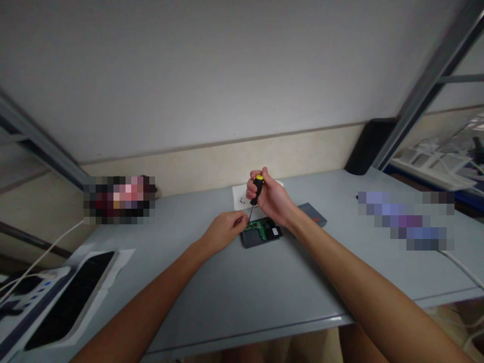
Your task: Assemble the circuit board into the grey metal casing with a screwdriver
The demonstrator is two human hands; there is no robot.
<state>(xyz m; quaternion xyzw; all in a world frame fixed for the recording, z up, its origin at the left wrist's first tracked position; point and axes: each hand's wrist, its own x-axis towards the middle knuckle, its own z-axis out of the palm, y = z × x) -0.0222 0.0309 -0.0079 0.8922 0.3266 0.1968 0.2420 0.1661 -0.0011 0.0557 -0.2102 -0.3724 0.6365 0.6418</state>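
Observation:
My right hand [270,194] is wrapped round the black and yellow handle of a screwdriver [257,189], held nearly upright. Its thin shaft slopes down to the far left corner of a dark device with an exposed green circuit board [257,228]. At that corner my left hand [229,228] has its fingers closed by the screwdriver's tip; what they pinch, if anything, is hidden. Behind the device lies a white sheet [237,194] with several tiny dark screws [242,200]. A flat dark grey cover [313,214] rests to the right, partly behind my right forearm.
A tablet-like black panel [75,297] lies on white paper at the left, near a power strip [34,297]. A black cylinder [370,146] stands at the back right. Blurred-out items sit at both sides of the grey table [227,307], and cables run along its edges.

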